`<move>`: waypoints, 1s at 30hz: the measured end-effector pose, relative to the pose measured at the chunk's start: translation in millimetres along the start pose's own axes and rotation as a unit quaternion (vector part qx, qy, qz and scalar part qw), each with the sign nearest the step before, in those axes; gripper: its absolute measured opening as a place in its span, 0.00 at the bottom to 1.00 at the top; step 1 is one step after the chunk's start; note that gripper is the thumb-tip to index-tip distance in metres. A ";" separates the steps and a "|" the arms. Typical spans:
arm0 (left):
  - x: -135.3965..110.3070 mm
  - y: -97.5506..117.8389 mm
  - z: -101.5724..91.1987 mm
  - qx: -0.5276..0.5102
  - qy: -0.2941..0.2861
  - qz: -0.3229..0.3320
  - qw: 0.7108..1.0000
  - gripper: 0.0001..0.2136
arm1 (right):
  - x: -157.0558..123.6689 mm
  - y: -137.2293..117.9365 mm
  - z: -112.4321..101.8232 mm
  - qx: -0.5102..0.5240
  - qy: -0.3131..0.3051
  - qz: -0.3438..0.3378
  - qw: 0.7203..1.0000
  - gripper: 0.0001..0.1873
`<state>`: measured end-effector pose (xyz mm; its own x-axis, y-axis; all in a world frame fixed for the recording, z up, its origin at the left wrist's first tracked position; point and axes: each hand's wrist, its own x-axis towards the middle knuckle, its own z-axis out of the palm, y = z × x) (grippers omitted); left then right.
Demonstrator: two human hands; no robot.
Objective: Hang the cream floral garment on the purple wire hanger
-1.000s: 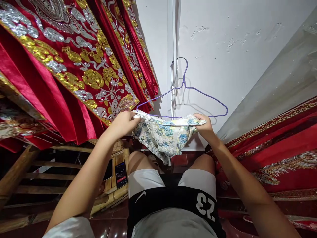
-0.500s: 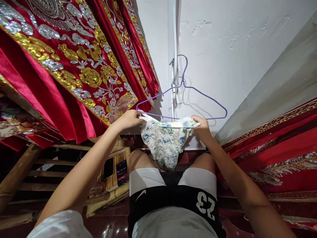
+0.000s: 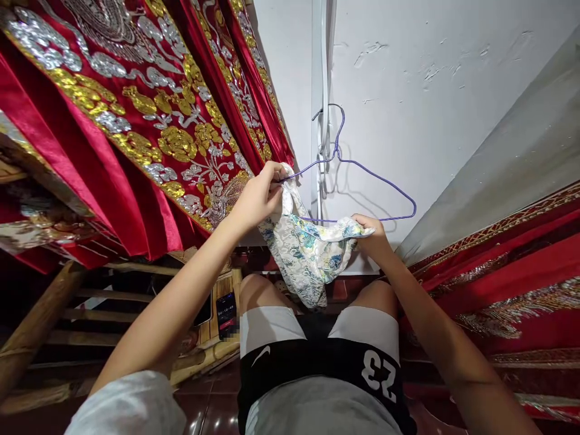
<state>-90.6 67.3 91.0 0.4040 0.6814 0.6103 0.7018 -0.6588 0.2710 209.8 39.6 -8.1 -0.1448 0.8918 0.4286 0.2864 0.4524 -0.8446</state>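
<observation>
A purple wire hanger (image 3: 372, 173) hangs by its hook from a pale upright strip on the wall. Around its left end loops one side of a white garment with a blue and green floral print (image 3: 312, 254). My left hand (image 3: 264, 194) pinches that side of the garment at the hanger's left shoulder, fingers closed on the cloth. At the other top corner, just below the hanger's bottom bar, my right hand (image 3: 372, 234) grips the garment's edge. The rest of the cloth droops between my hands above my knees. The hanger's left tip is hidden by the cloth and my hand.
Red cloth with gold and silver sequins (image 3: 176, 142) hangs at the left. More red trimmed fabric (image 3: 521, 290) is on the right. A phone with a running timer (image 3: 226, 315) lies on a bamboo seat (image 3: 206, 355) at lower left. The white wall (image 3: 408, 90) stands ahead.
My left hand has moved up and right, drawing the garment's left side up over the hanger's left shoulder. My right hand stays almost in place, still gripping the other corner.
</observation>
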 end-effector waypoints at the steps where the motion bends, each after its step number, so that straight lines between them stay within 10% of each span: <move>1: 2.1 -3.3 6.6 -0.003 0.004 0.004 1.000 0.20 | -3.1 -2.2 -0.7 -0.007 0.002 -0.009 1.000 0.04; 8: 4.6 -26.7 26.7 0.003 -0.017 0.001 1.000 0.13 | -15.6 -13.4 -36.5 -0.060 0.236 -0.002 0.970 0.54; 15: 0.4 -12.3 29.9 0.021 0.013 0.026 0.999 0.12 | 9.4 -28.6 -92.1 -0.196 0.225 0.077 0.951 0.12; 20: -4.9 -10.4 29.7 0.033 0.031 0.009 0.999 0.11 | 12.0 -32.7 -96.0 -0.173 0.261 0.014 0.950 0.34; 25: -4.7 -15.4 21.3 0.044 0.059 -0.045 0.996 0.10 | 8.4 -39.2 -110.6 -0.153 0.186 0.055 0.969 0.15; 30: -9.6 -37.0 17.6 -0.027 0.122 -0.131 0.983 0.11 | 11.3 -51.4 -102.8 0.049 0.036 0.068 0.996 0.21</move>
<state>-110.1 90.7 62.0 0.0556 0.7377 0.6729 0.7279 -0.4912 0.4784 290.8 26.3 73.1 -0.0409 0.9440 0.3273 0.2044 0.3285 -0.9221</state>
